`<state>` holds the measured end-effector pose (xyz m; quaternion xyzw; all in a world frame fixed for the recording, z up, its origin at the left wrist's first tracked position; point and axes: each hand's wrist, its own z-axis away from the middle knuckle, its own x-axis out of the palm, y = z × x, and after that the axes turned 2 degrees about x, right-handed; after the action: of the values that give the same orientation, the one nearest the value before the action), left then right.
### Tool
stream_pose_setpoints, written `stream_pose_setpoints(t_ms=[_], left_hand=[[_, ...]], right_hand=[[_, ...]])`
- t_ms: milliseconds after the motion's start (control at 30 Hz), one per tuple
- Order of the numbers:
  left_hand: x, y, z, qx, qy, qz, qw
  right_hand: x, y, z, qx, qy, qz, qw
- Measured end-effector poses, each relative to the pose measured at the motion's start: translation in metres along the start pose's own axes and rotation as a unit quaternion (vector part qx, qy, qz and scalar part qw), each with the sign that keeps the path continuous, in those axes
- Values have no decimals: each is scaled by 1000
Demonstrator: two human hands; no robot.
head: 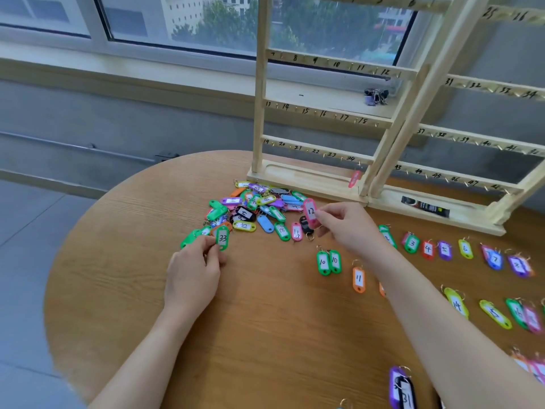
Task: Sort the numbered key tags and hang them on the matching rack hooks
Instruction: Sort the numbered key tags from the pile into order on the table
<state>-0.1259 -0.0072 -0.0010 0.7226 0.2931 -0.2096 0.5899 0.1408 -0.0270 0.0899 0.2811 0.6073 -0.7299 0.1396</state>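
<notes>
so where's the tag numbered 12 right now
The pink tag 12 is pinched in the right hand, lifted at the right edge of the unsorted pile, just in front of the wooden rack.

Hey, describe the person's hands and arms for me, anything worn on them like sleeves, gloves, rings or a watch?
Both the left hand and the right hand are bare: no gloves, rings or watch show. Both forearms are uncovered as far as the frame edge, with no sleeves or markings.

Round wooden counter (pixel 265 335) sitting by a window (pixel 191 22), binder clips (pixel 376 96) lying on the sill (pixel 147 75), grey floor (pixel 23 231) showing at left.
</notes>
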Motion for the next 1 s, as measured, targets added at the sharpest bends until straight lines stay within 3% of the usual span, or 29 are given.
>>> stream_pose_setpoints(t_ms=[200,500,767,1000], left_hand=[[-7,-4,0,7,-43,46,998],[-14,6,9,19,-62,94,993],[-19,46,45,14,-79,214,974],[0,99,68,22,-164,228,960]], right_hand=[[-8,5,31,14,-31,-130,991],[-14,29,83,36,-19,-166,985],[-37,51,120,71,51,-268,959],[-66,68,144,65,108,-236,963]])
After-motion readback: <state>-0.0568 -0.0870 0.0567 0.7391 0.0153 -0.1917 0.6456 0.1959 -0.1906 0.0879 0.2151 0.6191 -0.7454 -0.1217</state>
